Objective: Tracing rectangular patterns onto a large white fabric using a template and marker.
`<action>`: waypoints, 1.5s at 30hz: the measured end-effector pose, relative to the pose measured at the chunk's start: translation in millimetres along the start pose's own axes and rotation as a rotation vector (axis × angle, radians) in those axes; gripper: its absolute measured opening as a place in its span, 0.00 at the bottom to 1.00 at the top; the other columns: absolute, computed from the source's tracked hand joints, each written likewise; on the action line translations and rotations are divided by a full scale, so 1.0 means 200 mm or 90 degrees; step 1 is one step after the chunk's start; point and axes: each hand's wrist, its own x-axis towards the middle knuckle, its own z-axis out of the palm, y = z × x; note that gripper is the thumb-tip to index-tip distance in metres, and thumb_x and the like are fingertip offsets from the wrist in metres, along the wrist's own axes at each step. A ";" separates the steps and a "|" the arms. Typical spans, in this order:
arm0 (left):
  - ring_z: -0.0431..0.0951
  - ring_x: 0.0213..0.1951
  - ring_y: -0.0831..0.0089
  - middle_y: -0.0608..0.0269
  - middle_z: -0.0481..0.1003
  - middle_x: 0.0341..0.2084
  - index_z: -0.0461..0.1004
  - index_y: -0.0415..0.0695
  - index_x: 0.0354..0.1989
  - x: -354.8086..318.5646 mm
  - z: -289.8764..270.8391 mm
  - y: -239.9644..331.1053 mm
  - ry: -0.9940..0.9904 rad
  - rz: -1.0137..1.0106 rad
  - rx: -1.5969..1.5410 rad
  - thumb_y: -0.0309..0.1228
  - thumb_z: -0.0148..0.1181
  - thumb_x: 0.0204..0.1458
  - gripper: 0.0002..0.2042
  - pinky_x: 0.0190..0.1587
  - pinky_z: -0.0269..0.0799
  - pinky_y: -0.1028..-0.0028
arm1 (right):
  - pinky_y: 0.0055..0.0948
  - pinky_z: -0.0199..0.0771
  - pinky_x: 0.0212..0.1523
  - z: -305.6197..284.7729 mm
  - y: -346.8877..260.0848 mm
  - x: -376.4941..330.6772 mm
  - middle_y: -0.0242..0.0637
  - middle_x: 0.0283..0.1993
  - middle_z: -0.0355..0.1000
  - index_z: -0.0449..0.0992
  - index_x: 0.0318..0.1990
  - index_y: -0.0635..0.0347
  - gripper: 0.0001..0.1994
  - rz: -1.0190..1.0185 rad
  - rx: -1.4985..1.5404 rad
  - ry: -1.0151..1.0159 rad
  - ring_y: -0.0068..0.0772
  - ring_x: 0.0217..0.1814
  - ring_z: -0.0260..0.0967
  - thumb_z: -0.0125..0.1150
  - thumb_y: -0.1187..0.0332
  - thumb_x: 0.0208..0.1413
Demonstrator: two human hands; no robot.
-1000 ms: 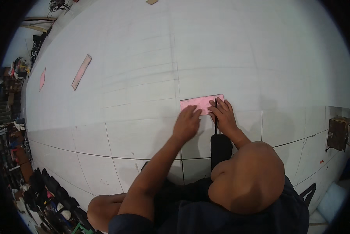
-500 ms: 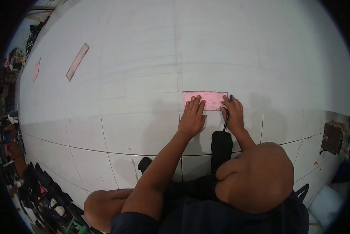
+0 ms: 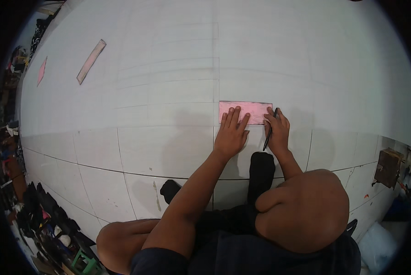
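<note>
A pink rectangular piece (image 3: 256, 109) with dark edges lies flat on a large white sheet (image 3: 168, 91) near the sheet's front edge. My left hand (image 3: 231, 133) rests on the piece with its fingers spread, pressing near its left and middle part. At the right end, fingertips of my right hand (image 3: 280, 130) touch the piece's edge. That hand is closed around a slim black pen (image 3: 268, 137), which slants with its lower end toward me. Thin lines run across the sheet left of the piece and beyond it.
Two more pink pieces, a long strip (image 3: 92, 62) and a small one (image 3: 41, 72), lie at the far left. White floor tiles (image 3: 164, 149) are under my knees and dark socks (image 3: 262, 165). A brown box (image 3: 388, 167) stands at right; clutter lines the left.
The view has shifted slightly. Both hands stay at the pink piece, and the pen in my right hand now slants more.
</note>
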 end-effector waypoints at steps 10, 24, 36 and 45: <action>0.55 0.70 0.36 0.36 0.56 0.68 0.66 0.45 0.66 0.03 -0.02 0.02 -0.008 -0.001 0.013 0.37 0.63 0.55 0.29 0.69 0.51 0.41 | 0.38 0.71 0.56 -0.06 0.05 0.13 0.44 0.48 0.77 0.73 0.55 0.62 0.13 0.125 0.233 0.102 0.40 0.58 0.70 0.54 0.70 0.65; 0.52 0.70 0.33 0.31 0.55 0.67 0.66 0.39 0.64 0.06 -0.07 0.06 -0.081 0.005 0.030 0.43 0.63 0.55 0.31 0.69 0.48 0.38 | 0.32 0.76 0.44 0.05 -0.28 0.52 0.42 0.47 0.79 0.78 0.51 0.64 0.15 0.175 0.511 -0.166 0.35 0.42 0.77 0.60 0.63 0.63; 0.53 0.69 0.33 0.31 0.56 0.64 0.64 0.38 0.65 0.04 -0.08 0.04 -0.092 0.025 0.021 0.42 0.64 0.54 0.32 0.69 0.48 0.36 | 0.38 0.76 0.51 0.09 -0.37 0.55 0.40 0.45 0.80 0.81 0.49 0.56 0.14 0.157 0.384 -0.286 0.41 0.48 0.76 0.61 0.61 0.60; 0.52 0.69 0.31 0.30 0.54 0.67 0.63 0.39 0.67 0.03 -0.07 0.03 -0.074 0.024 0.044 0.44 0.66 0.53 0.35 0.70 0.48 0.38 | 0.38 0.77 0.50 0.01 -0.24 0.50 0.40 0.44 0.80 0.80 0.46 0.57 0.12 0.108 0.344 -0.228 0.42 0.47 0.77 0.61 0.62 0.60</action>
